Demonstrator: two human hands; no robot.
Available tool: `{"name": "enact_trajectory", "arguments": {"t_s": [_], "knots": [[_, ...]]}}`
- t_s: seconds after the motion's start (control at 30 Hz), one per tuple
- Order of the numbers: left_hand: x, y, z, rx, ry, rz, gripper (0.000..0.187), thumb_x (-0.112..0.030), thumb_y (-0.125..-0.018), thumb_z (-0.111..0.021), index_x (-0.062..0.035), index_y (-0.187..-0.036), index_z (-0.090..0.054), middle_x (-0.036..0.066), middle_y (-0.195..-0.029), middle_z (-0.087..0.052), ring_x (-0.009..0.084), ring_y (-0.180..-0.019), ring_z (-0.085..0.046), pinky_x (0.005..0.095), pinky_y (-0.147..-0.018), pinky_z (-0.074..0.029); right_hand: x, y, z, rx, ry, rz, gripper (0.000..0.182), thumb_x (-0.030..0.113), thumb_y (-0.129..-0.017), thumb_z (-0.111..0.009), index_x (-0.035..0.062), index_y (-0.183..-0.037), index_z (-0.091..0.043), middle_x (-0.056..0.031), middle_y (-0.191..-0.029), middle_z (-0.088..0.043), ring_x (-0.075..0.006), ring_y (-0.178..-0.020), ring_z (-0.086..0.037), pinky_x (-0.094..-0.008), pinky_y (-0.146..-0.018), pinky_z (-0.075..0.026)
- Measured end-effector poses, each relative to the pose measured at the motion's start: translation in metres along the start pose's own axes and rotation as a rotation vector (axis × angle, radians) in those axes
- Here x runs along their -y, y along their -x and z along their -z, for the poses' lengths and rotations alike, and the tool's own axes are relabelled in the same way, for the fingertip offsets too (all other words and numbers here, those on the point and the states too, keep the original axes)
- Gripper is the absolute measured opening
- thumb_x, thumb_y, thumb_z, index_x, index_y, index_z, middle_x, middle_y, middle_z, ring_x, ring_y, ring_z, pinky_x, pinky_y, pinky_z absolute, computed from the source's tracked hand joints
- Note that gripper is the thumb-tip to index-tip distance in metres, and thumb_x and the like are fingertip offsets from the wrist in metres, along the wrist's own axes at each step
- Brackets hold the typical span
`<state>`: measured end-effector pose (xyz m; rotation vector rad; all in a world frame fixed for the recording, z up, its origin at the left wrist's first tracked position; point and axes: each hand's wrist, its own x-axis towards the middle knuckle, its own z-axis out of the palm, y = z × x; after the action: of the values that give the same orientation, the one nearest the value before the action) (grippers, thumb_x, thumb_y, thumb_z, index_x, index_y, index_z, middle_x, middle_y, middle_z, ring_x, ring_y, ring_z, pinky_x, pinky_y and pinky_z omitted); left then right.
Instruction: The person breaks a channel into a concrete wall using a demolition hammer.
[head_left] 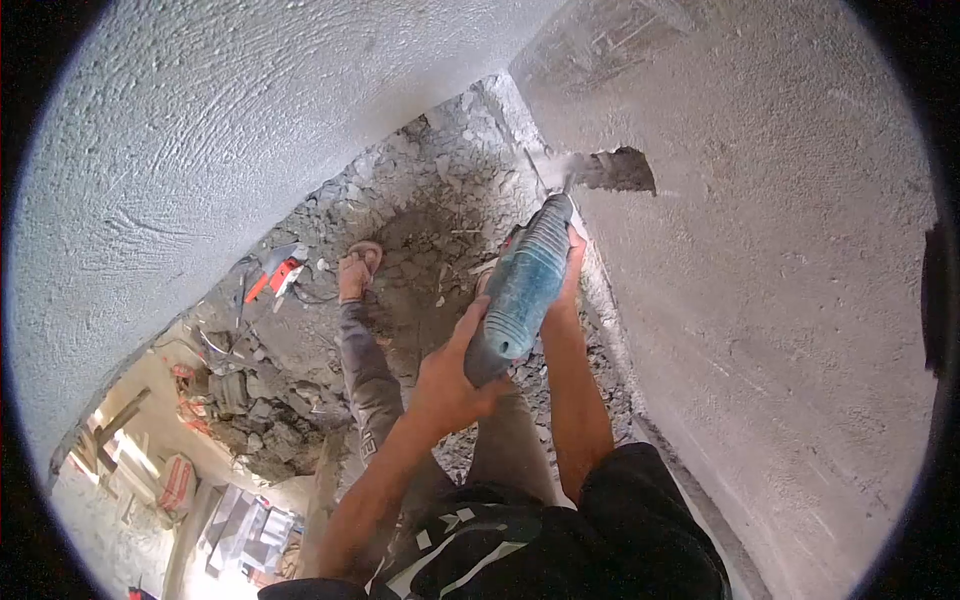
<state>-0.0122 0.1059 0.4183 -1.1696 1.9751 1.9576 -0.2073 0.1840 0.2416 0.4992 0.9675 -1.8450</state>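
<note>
A dusty blue-green demolition hammer [528,280] is held in both hands, pointing up and away from my body. My left hand [450,388] is closed round its dark rear handle. Farther forward, my right hand [572,268] grips the tool's right side near the front, its fingers partly hidden behind the body. The chisel end reaches the wall's base beside a rough horizontal slot [620,170] cut in the grey plaster wall [720,300]. Pale dust blurs the tip there, so its exact contact cannot be made out.
Broken rubble [440,190] covers the floor between two walls. A red-and-grey power tool [280,275] lies at left, near my sandalled foot [358,268]. Behind it sits a heap of larger debris [270,415]. A printed sack [175,482] stands at lower left.
</note>
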Motion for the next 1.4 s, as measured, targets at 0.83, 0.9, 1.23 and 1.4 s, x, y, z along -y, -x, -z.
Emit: {"name": "enact_trajectory", "arguments": {"t_s": [0.83, 0.9, 1.23, 1.4], "knots": [[-0.167, -0.131, -0.125, 0.198, -0.214, 0.108, 0.104, -0.014, -0.075, -0.074, -0.0109, -0.155, -0.006, 0.035, -0.105, -0.061, 0.0520, -0.098, -0.063, 0.0543, -0.092, -0.050, 0.151, -0.011, -0.004, -0.034, -0.304, -0.069, 0.061, 0.057, -0.099, -0.046, 0.0017, -0.123, -0.056, -0.0154, -0.103, -0.065, -0.0285, -0.088, -0.064, -0.0422, -0.080, -0.056], [-0.146, -0.155, -0.129, 0.238, -0.108, 0.192, 0.100, -0.016, -0.078, -0.073, -0.0123, -0.156, -0.011, 0.036, -0.112, -0.060, 0.0483, -0.107, -0.062, 0.0542, -0.095, -0.049, 0.144, -0.039, 0.021, 0.029, -0.226, -0.082, 0.063, 0.058, -0.099, -0.045, 0.0014, -0.124, -0.056, -0.0157, -0.105, -0.065, -0.0290, -0.090, -0.064, -0.0428, -0.081, -0.056], [-0.015, -0.134, -0.105, 0.146, -0.174, 0.216, 0.098, -0.001, -0.071, -0.072, -0.0146, -0.155, -0.024, 0.034, -0.134, -0.050, 0.0508, -0.120, -0.054, 0.0505, -0.098, -0.049, 0.057, -0.076, 0.068, 0.212, -0.208, -0.288, 0.074, 0.067, -0.096, -0.040, -0.0006, -0.121, -0.059, -0.0164, -0.107, -0.068, -0.0302, -0.094, -0.068, -0.0427, -0.083, -0.057], [-0.004, -0.116, -0.071, 0.093, -0.108, 0.108, 0.102, 0.000, -0.068, -0.075, -0.0176, -0.156, -0.026, 0.031, -0.121, -0.058, 0.0466, -0.107, -0.062, 0.0512, -0.088, -0.052, 0.037, -0.058, 0.072, -0.132, 0.063, -0.273, 0.077, 0.067, -0.091, -0.043, -0.0012, -0.123, -0.058, -0.0170, -0.104, -0.067, -0.0278, -0.086, -0.067, -0.0419, -0.074, -0.058]]}}
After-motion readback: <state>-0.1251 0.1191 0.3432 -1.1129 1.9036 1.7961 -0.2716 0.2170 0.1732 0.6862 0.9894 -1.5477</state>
